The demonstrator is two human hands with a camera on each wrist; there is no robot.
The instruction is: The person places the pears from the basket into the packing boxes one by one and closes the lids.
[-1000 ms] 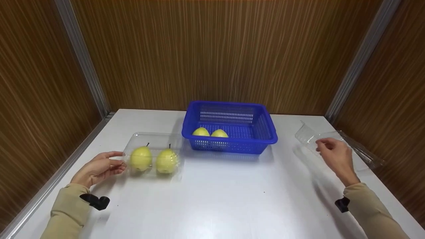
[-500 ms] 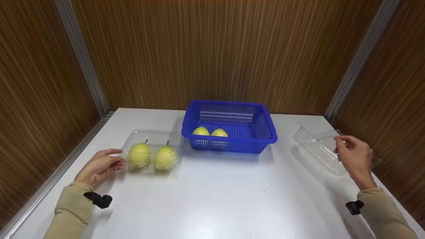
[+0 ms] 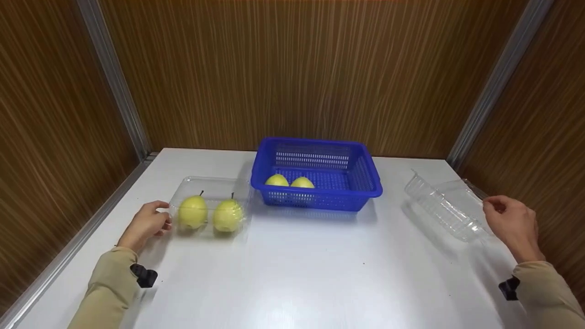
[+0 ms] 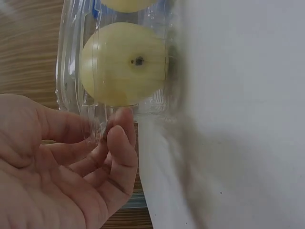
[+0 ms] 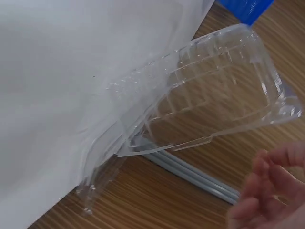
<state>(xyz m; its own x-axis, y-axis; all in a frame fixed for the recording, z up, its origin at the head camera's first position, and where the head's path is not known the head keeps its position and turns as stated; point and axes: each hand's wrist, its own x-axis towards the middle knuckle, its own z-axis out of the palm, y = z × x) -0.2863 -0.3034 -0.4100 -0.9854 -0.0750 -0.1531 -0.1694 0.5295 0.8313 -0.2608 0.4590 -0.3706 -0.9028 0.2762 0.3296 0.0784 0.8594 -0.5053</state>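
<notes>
Two yellow-green pears point(image 3: 192, 212) with dark stems sit in a clear plastic clamshell container point(image 3: 217, 183) at the left in the head view. My left hand point(image 3: 147, 224) pinches the left edge of this container, fingertips against the thin plastic near one pear point(image 4: 124, 64) in the left wrist view. At the far right lies another clear plastic clamshell point(image 3: 443, 205), with no fruit seen in it. Beside it, my right hand point(image 3: 512, 224) hovers with loosely curled fingers. In the right wrist view a gap separates those fingers from the clamshell point(image 5: 209, 81).
A blue plastic basket point(image 3: 315, 201) stands at the back middle of the white table point(image 3: 311, 265). Two more yellow-green pears point(image 3: 277, 180) rest in its left part. Wood-patterned panels point(image 3: 297, 68) enclose the back and both sides.
My right hand has moved right, away from the clamshell there, which shows more fully now. My left hand and its container have shifted slightly toward the back. The basket stays put.
</notes>
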